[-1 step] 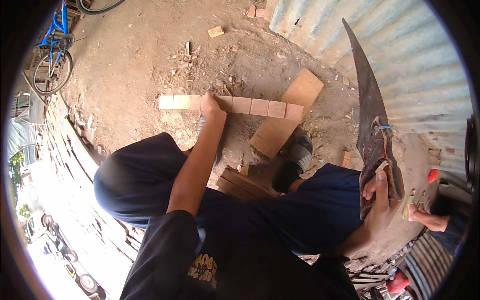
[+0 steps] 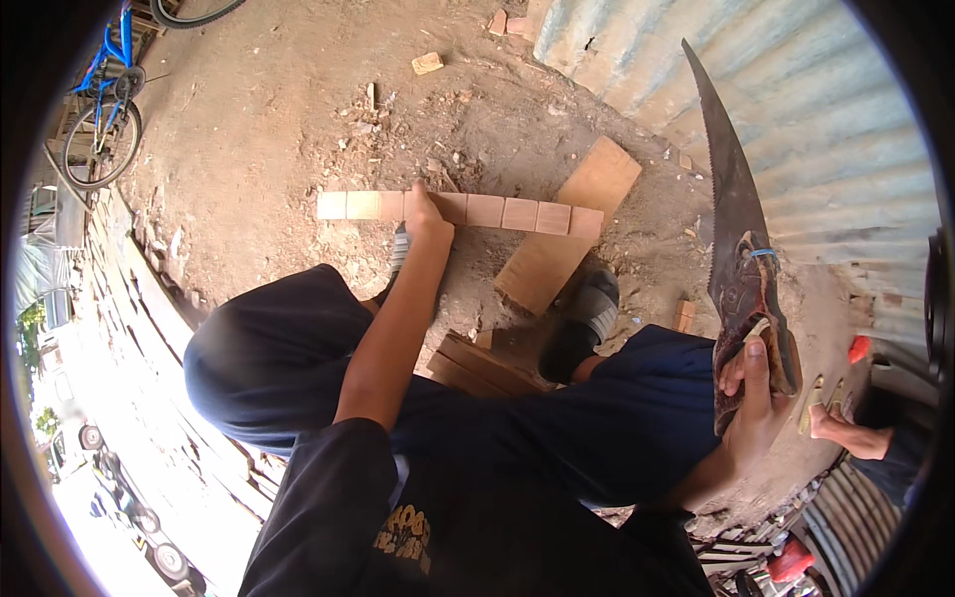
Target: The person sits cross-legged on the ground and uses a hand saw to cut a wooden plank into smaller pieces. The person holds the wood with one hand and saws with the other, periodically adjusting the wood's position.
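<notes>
My left hand (image 2: 426, 214) is closed around a narrow wooden strip (image 2: 585, 222) with a row of small, pale square blocks (image 2: 485, 211) along it. The strip's right end lies over a wider loose plank (image 2: 540, 269) on the dirt. My right hand (image 2: 751, 388) is wrapped round the dark, worn handle (image 2: 751, 298) of a large handsaw, which has a blue tie on it; the toothed blade (image 2: 724, 159) points away from me, up along the right side of the view. Dark boards (image 2: 477, 368) lie between my legs, near my right foot (image 2: 592, 308).
A blue bicycle (image 2: 119, 90) stands at the upper left beside wooden slats (image 2: 149, 289). A corrugated metal sheet (image 2: 836, 129) runs along the right. Another person's foot (image 2: 856, 438) is at the lower right. Wood scraps (image 2: 428, 64) lie on the dirt, and wheeled vehicles (image 2: 169, 557) show at the lower left.
My left hand and the strip of blocks have shifted very slightly to the right. The saw in my right hand is held almost exactly as before.
</notes>
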The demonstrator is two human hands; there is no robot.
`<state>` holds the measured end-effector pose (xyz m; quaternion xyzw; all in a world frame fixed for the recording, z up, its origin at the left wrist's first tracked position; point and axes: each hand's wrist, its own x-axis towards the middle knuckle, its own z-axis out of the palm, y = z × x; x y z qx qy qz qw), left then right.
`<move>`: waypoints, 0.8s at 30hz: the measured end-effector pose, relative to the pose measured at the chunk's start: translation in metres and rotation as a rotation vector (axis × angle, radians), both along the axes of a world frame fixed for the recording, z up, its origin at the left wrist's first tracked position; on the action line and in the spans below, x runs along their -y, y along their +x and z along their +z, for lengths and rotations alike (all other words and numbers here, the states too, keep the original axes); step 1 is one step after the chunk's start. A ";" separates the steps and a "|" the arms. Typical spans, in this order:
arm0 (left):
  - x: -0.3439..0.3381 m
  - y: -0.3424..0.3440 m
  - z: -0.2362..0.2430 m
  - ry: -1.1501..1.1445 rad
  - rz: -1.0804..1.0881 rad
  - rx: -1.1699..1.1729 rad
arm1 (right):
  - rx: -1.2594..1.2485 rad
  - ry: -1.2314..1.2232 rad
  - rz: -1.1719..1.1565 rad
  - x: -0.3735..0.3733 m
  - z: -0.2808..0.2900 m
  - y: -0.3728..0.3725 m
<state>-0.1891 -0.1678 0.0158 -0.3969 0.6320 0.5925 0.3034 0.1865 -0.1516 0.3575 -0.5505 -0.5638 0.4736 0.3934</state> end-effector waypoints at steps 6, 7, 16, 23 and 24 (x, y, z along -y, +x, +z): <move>-0.019 0.039 0.020 -0.034 0.023 0.079 | 0.043 0.070 -0.007 -0.002 -0.001 -0.012; -0.017 0.038 0.016 -0.053 0.026 0.092 | 0.041 0.066 0.019 -0.002 -0.001 -0.011; 0.002 0.031 -0.007 0.173 -0.250 0.169 | 0.168 0.088 0.025 0.003 0.000 -0.014; 0.035 0.044 -0.033 0.483 -0.475 -0.112 | 0.165 0.127 0.051 0.003 0.001 -0.009; 0.040 0.046 -0.038 0.582 -0.375 -0.009 | 0.167 0.125 0.047 0.003 0.001 -0.009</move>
